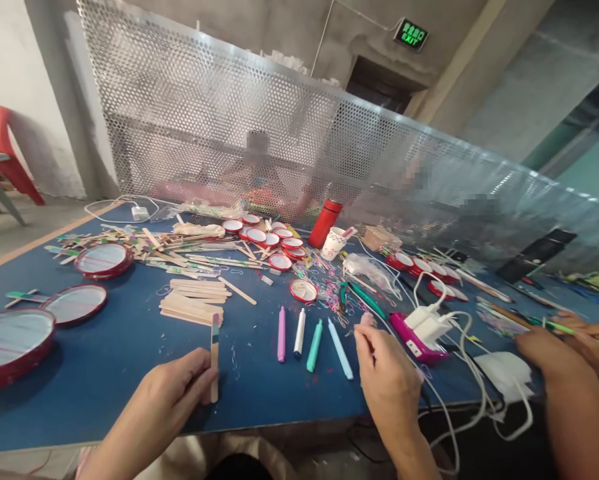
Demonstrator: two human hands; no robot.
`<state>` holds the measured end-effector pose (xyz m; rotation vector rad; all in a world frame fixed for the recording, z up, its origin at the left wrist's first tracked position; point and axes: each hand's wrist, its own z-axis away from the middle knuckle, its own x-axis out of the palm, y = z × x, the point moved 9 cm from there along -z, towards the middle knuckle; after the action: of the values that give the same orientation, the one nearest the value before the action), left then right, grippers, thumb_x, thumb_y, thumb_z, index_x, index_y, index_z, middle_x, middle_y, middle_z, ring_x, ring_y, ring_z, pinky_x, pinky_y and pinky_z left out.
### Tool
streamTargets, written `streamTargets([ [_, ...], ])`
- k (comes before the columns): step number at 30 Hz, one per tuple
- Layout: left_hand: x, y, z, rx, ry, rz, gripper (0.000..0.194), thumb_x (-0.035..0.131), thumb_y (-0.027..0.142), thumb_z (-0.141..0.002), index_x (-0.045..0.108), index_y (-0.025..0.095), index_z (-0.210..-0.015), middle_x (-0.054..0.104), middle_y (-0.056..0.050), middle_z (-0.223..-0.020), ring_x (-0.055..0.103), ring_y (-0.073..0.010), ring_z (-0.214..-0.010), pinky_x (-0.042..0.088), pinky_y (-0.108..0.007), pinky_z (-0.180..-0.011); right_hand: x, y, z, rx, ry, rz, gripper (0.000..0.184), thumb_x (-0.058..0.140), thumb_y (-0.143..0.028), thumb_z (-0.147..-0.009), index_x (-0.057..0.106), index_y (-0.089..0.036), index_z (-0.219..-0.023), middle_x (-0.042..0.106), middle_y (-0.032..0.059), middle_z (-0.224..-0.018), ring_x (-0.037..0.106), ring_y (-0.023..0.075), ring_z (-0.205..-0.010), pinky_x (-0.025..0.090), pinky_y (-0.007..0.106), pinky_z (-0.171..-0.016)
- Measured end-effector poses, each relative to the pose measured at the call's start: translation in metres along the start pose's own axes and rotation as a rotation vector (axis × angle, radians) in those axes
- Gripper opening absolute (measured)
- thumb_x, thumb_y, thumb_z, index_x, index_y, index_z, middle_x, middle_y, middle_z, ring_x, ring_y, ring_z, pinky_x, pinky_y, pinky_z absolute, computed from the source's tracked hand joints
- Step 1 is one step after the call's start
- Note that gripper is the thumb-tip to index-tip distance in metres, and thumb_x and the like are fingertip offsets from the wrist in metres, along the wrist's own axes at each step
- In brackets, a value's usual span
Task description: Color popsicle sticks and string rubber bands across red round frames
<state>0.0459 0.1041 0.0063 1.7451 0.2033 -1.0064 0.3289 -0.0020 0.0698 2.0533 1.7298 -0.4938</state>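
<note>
My left hand (179, 387) pinches a wooden craft stick (214, 363), held upright, with dark and green bands near its top. Closed at the fingertips, my right hand (386, 367) is over the table right of the markers; a small pinkish thing shows at its fingers, too unclear to name. Between my hands lie a purple marker (282, 337), a white marker with a dark blue end (300, 333), a teal marker (314, 347) and a light blue marker (340, 350). Behind my left hand, plain craft sticks (192, 310) lie in a stack.
Round red-rimmed drums (76, 305) lie at left, near a heap of painted sticks (149, 247). Farther back are a red bottle (325, 223), a paper cup (335, 245) and loose rubber bands (324, 277). A magenta power strip (416, 343) with white cables and another person's hands (574, 340) are at right.
</note>
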Motion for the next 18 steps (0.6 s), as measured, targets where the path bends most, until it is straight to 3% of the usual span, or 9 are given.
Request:
streamTargets([
  [4,-0.001,0.0,0.0,-0.01,0.005,-0.026,0.038,0.036,0.042,-0.095,0.054,0.025,-0.066,0.064,0.003,-0.06,0.061,-0.0145,-0.054,0.043,-0.021,-0.056,0.006,-0.004,0.005,-0.019,-0.059,-0.008,0.033,0.043,-0.029,-0.108,0.065,-0.019,-0.087,0.068,0.0029,-0.071,0.063,0.0195,-0.065,0.044,0.031,-0.068],
  [13,-0.002,0.001,0.002,-0.054,0.012,0.001,0.037,0.039,0.04,-0.097,0.053,0.024,-0.066,0.065,0.003,-0.061,0.062,-0.0152,-0.057,0.042,-0.022,-0.059,0.02,-0.004,0.015,-0.04,-0.13,-0.044,0.04,0.039,-0.035,-0.109,0.063,-0.018,-0.081,0.065,0.0055,-0.069,0.062,0.023,-0.067,0.042,0.035,-0.067],
  [15,-0.001,0.005,0.004,-0.063,-0.01,0.013,0.034,0.041,0.035,-0.097,0.052,0.024,-0.066,0.067,0.002,-0.065,0.063,-0.0154,-0.062,0.041,-0.022,-0.062,0.021,-0.015,0.017,-0.129,-0.151,-0.088,0.038,0.037,-0.031,-0.109,0.066,-0.015,-0.091,0.066,0.0075,-0.075,0.061,0.0242,-0.071,0.042,0.036,-0.07],
  [18,-0.004,0.008,0.006,-0.104,-0.003,0.015,0.032,0.042,0.033,-0.096,0.048,0.023,-0.065,0.066,0.001,-0.065,0.06,-0.0152,-0.061,0.039,-0.023,-0.061,0.029,-0.043,0.021,-0.376,-0.216,-0.132,0.036,0.032,-0.012,-0.106,0.067,-0.014,-0.109,0.065,0.0061,-0.079,0.058,0.0233,-0.072,0.042,0.035,-0.069],
])
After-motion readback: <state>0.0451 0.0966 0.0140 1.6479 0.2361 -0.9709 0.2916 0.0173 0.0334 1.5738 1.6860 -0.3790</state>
